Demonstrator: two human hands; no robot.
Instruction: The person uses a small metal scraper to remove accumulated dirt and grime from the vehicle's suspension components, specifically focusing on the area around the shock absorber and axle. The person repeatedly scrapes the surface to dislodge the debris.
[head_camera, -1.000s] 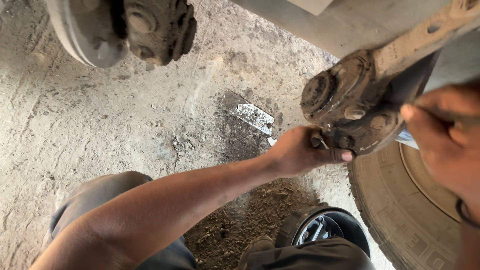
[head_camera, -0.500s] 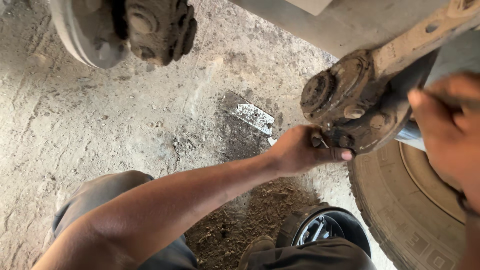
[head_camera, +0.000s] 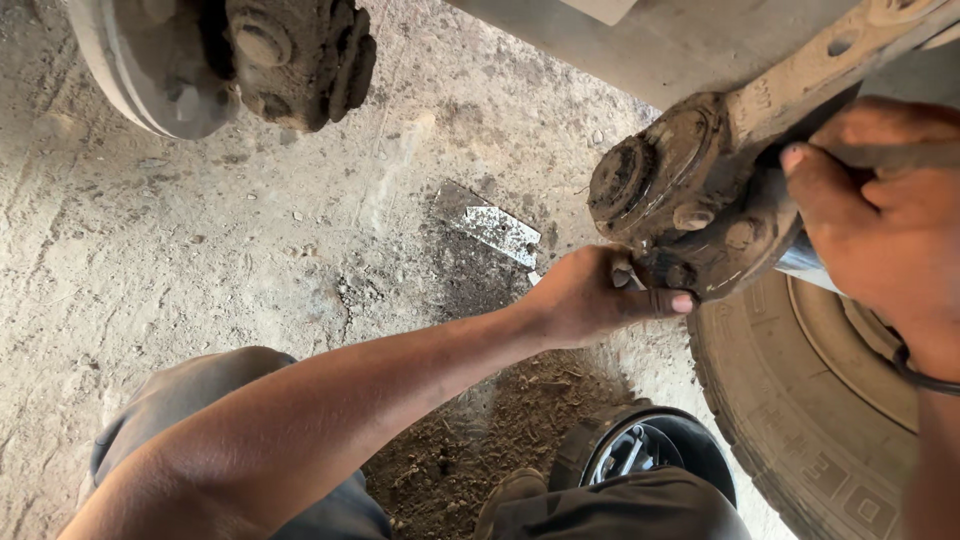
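Little has moved since the earlier frames: the left hand (head_camera: 600, 295) stays pressed under the rusty hub (head_camera: 690, 205), thumb tip now a bit further along the lower rim, and the right hand (head_camera: 880, 225) has crept slightly in over the hub's far side. Far left, top corner, a second wheel hub (head_camera: 250, 55) caked in dirt hangs over the dusty concrete floor (head_camera: 150, 260). Lower left, the person's knee in grey trousers (head_camera: 190, 400), with the bare left forearm running from it up toward the middle. Centre, a dark oily patch on the floor and a flat scrap of shiny metal (head_camera: 495, 228) lying in it, well apart from the hands. Below that, loose dark dirt and a black round container with a shiny rim (head_camera: 645, 450), partly hidden by the trouser leg. The left hand is curled narrow, fingers tucked up against the hub's underside, pinching something small there; what it is cannot be told. The hub sits right of centre, fixed to the end of a dirty beam (head_camera: 830, 55) that runs up to the top right corner. Right hand is closed around a grey bar-like part (head_camera: 890, 155) behind the hub, fingers wrapped over it. Under it, a worn tyre (head_camera: 790, 410) lying on the floor at bottom right.
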